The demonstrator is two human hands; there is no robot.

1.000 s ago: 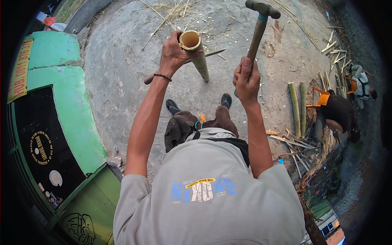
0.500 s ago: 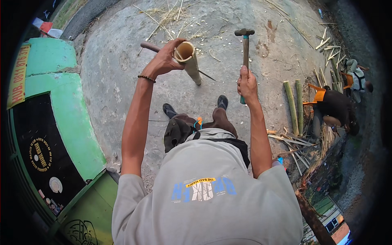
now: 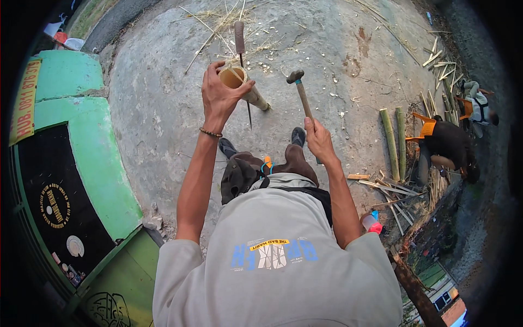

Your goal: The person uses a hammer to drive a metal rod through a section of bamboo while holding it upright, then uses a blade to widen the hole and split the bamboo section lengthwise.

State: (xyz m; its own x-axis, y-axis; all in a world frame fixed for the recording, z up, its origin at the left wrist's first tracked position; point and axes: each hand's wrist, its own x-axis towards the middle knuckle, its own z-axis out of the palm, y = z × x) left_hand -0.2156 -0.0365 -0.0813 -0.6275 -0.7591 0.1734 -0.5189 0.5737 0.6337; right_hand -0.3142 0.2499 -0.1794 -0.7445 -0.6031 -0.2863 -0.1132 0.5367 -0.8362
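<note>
A cut bamboo tube (image 3: 256, 99) stands on the concrete, leaning slightly, its hollow end facing up. My left hand (image 3: 217, 103) is closed around that upper rim, thumb on the near right side. A knife with a brown handle (image 3: 239, 38) lies across the rim's right side. Its handle points away from me and its dark tip sticks out on my side of the tube; how deep the blade sits in the bamboo I cannot tell. My right hand (image 3: 320, 140) grips a hammer (image 3: 305, 99) by its wooden shaft, the dark head raised to the right of the tube.
Two long bamboo poles (image 3: 389, 144) lie at the right, with split strips (image 3: 392, 189) near them. Two people, one in dark clothes (image 3: 444, 144), crouch farther right beside orange chairs (image 3: 425, 129). A green wall (image 3: 92, 147) borders the left. Bamboo shavings (image 3: 223, 24) litter the far ground.
The knife has turned from pointing leftward to pointing away from me. My left hand has shifted its hold on the tube's rim. The hammer has come lower and left, toward the tube.
</note>
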